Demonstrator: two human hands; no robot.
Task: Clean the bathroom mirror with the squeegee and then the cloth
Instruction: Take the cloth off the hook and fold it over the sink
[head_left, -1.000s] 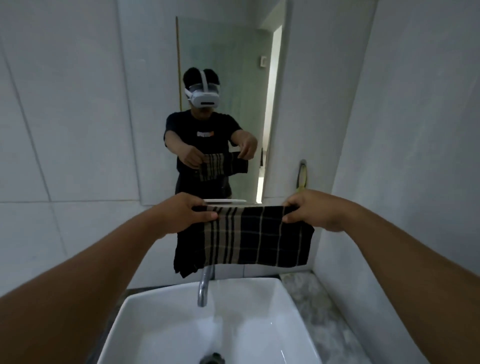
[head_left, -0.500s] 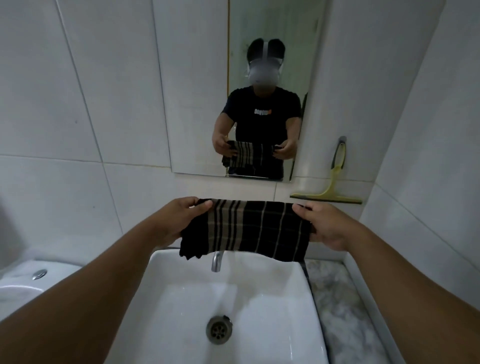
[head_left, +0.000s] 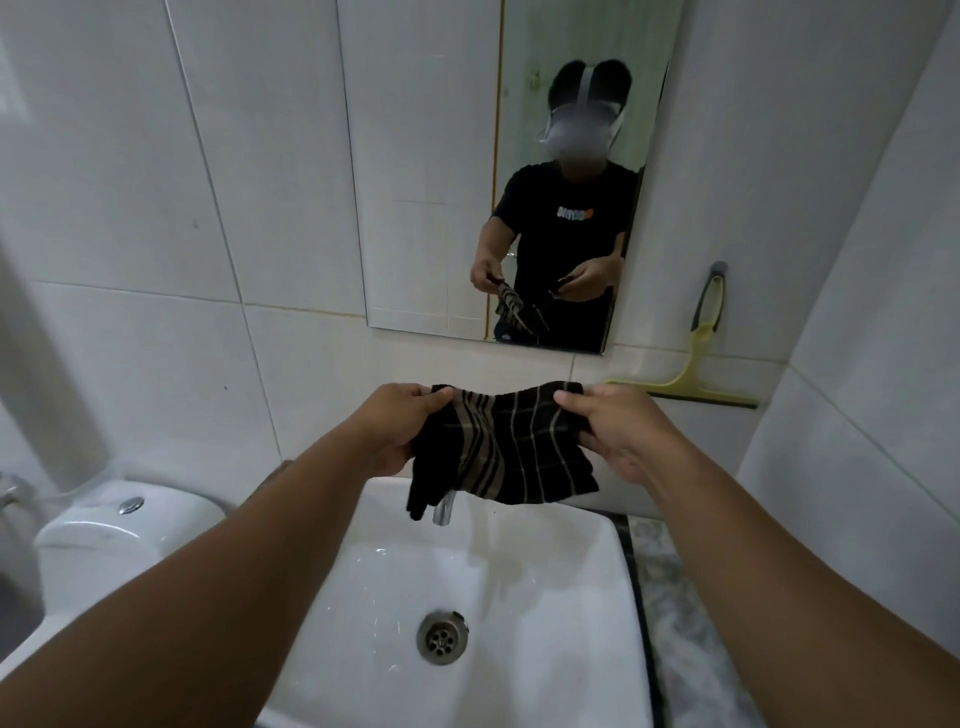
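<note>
both hands pinch the dark, tan-striped cloth (head_left: 506, 452) over the white ceramic sink (head_left: 545, 597), left hand (head_left: 397, 428) and right hand (head_left: 618, 431) at its top corners. the yellow squeegee (head_left: 696, 364) hangs on the wall, so the cloth step seems underway; next, bunch it and lift it to the rectangular wall mirror (head_left: 431, 182).

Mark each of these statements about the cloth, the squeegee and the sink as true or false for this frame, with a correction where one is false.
1. Both hands hold the striped cloth above the sink. True: the left hand and the right hand each grip an upper end.
2. The squeegee is pressed against the mirror. False: it hangs on the tiled wall to the right of the mirror, and no hand touches it.
3. The cloth lies in the sink basin. False: it hangs in the air, covering most of the tap.
4. A toilet stands left of the sink. True.
5. Water runs from the tap. False: no stream is visible.
</note>
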